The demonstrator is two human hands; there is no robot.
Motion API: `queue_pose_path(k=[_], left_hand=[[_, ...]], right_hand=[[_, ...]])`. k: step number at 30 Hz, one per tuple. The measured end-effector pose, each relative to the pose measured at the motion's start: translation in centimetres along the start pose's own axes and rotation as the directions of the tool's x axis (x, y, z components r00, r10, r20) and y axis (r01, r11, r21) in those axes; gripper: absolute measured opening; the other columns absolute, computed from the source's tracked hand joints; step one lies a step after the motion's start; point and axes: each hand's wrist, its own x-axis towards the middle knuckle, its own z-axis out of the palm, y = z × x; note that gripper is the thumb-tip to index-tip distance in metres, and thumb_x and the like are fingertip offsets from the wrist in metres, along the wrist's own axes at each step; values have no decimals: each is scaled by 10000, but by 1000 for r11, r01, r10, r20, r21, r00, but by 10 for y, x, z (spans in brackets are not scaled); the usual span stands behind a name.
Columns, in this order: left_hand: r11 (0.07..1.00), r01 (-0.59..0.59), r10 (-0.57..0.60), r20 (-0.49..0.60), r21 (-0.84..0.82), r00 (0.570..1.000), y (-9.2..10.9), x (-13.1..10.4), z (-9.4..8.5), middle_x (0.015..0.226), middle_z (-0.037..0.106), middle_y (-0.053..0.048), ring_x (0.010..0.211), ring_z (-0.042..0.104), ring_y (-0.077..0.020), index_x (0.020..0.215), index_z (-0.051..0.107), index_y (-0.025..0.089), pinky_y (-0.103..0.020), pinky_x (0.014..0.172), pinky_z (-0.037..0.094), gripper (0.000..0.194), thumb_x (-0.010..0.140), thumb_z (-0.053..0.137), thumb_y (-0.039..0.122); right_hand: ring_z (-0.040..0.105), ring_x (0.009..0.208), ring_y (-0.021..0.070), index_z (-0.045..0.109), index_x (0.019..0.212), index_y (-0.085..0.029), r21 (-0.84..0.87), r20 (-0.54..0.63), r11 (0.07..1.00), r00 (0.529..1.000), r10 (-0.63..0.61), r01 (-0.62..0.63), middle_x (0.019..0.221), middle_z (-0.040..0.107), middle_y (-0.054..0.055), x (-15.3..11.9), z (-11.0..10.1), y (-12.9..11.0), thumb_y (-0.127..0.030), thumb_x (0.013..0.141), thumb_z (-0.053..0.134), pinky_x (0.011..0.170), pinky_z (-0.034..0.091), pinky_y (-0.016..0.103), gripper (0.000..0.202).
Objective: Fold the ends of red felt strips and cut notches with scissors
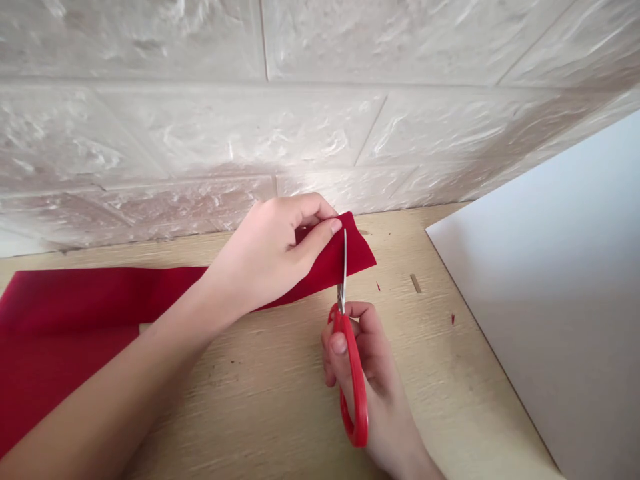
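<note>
A long piece of dark red fabric stretches from the left edge to the middle of the table. My left hand pinches its upper edge near the right end, thumb on top and fingers curled behind. In my right hand is a pair of scissors with red handles, pointing away from me. The upper blade lies across the front of the fabric, just right of my left thumb. The other blade is hidden, probably behind the fabric. A short flap of fabric extends right of the blade.
The pale wooden table meets a white brick-patterned wall at the back. A white panel stands on the right. Tiny red scraps and a small brownish strip lie between the fabric and the panel.
</note>
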Motion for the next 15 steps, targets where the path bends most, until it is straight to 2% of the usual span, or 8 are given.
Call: queue_pose_path(k=[4,10,15], left_hand=[[1000,20,-20,-23,23,1000,-1,1,-1,656,643,38,535,471,-103,848,711,229,-264,503,345,239,969,553,361],[999,28,-27,-40,27,999,-3,1,-1,739,698,23,603,538,-115,869,726,233,-261,539,381,246,967,553,377],[999,41,-40,-40,27,998,-2,1,-1,705,674,25,588,515,-114,846,721,231,-260,529,369,251,961,558,383]], right_hand=[[409,554,80,499,965,-253,-14,32,1000,999,-16,16,736,490,-57,5,-2,-1,-628,927,641,498,397,218,403],[376,488,70,498,936,-255,1,38,1000,999,13,-13,689,499,-65,6,-2,-3,-641,888,677,421,330,215,428],[401,476,63,481,964,-255,-24,29,1000,999,16,-15,711,512,-68,5,-2,0,-656,893,664,418,358,213,446]])
